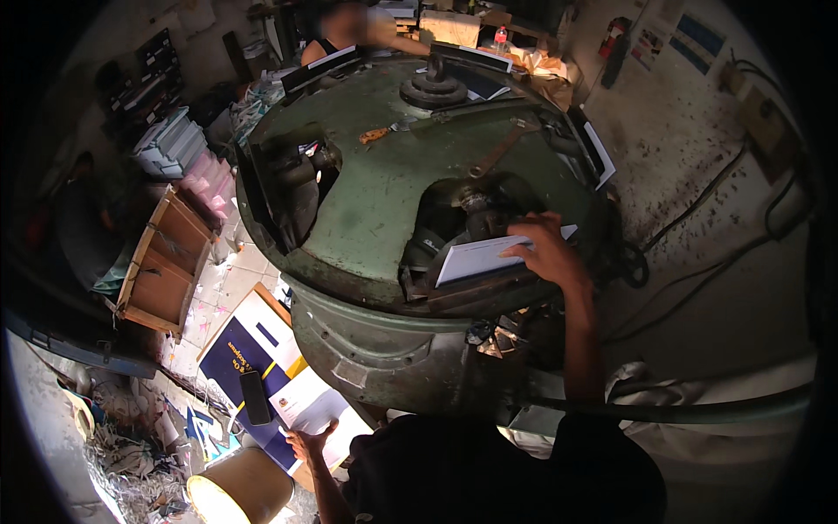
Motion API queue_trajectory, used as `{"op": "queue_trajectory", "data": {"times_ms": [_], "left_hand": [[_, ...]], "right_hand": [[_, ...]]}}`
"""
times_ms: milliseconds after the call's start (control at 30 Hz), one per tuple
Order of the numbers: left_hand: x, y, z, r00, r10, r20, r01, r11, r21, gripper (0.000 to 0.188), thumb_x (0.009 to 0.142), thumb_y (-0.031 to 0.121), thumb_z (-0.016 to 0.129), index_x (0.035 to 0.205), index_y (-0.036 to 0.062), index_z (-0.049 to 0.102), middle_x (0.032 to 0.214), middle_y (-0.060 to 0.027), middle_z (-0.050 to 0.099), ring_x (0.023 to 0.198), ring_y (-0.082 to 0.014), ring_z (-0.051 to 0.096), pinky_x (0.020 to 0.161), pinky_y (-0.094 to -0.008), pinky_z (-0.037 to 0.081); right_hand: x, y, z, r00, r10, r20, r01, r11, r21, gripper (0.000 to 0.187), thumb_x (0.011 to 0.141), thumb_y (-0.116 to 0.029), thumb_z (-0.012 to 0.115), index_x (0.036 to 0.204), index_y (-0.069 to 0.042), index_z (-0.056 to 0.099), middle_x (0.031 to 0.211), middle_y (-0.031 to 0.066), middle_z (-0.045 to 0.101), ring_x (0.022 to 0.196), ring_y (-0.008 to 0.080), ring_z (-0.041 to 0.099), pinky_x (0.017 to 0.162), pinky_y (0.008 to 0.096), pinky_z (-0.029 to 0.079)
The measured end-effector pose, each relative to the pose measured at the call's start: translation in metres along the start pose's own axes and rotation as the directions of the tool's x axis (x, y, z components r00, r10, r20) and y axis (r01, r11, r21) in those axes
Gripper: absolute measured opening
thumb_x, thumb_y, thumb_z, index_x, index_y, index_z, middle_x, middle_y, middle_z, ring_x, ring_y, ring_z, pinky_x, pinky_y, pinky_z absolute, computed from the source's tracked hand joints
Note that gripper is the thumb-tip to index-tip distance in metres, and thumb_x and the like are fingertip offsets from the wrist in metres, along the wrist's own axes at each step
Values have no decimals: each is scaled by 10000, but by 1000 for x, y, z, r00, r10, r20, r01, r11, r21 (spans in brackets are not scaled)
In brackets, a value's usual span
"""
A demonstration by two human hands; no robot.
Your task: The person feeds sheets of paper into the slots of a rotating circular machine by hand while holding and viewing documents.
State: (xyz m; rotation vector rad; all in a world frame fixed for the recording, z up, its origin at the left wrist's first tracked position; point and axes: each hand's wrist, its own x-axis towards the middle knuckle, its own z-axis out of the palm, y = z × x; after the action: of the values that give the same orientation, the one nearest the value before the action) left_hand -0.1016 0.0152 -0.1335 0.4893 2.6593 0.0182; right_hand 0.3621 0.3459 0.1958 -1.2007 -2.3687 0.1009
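Note:
My right hand (550, 249) reaches over the near rim of a large round green machine (367, 210). Its fingers are curled over a white paper block (480, 258), which stands on edge in a slot at the machine's rim. Lower left, my left hand (310, 444) has its fingers spread at the edge of a white printed sheet (319, 410). That sheet lies on dark blue and white printed covers (237, 356), and a black phone (255, 397) rests on them.
An orange-handled tool (377, 135) and a rusty wrench (502, 150) lie on the machine top. More paper blocks (595, 148) stand around its rim. A person (336, 35) is at the far side. A wooden crate (166, 262) and a yellowish bucket (240, 489) stand left.

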Motion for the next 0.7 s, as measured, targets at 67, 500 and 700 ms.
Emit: {"op": "queue_trajectory", "data": {"times_ms": [67, 500, 700], "left_hand": [[-1, -1, 1, 999, 31, -11, -31, 999, -6, 1544, 255, 773, 853, 1339, -134, 233, 1218, -231, 480, 1113, -395, 579, 933, -522, 475], [24, -40, 35, 929, -64, -366, -66, 941, -331, 692, 743, 531, 790, 1052, -6, 479, 869, -194, 630, 793, -362, 645, 742, -417, 526], [-9, -8, -27, 910, 174, -377, -391, 663, -638, 576, 845, 509, 707, 994, -21, 535, 795, -164, 626, 719, -282, 617, 696, -381, 507]], "right_hand": [[-2, 4, -2, 999, 25, 34, -25, 1000, -10, 226, 731, -177, 784, 902, -62, 690, 866, 129, 629, 935, 303, 567, 942, 417, 310], [-11, 16, -10, 945, 306, 117, -281, 941, -191, 144, 628, -106, 814, 753, -135, 750, 882, 67, 676, 1006, 262, 571, 970, 444, 302], [-22, 33, -6, 911, 412, 21, -391, 880, -269, 197, 611, -113, 825, 787, -156, 748, 901, 75, 678, 1039, 269, 570, 965, 445, 309]]}}
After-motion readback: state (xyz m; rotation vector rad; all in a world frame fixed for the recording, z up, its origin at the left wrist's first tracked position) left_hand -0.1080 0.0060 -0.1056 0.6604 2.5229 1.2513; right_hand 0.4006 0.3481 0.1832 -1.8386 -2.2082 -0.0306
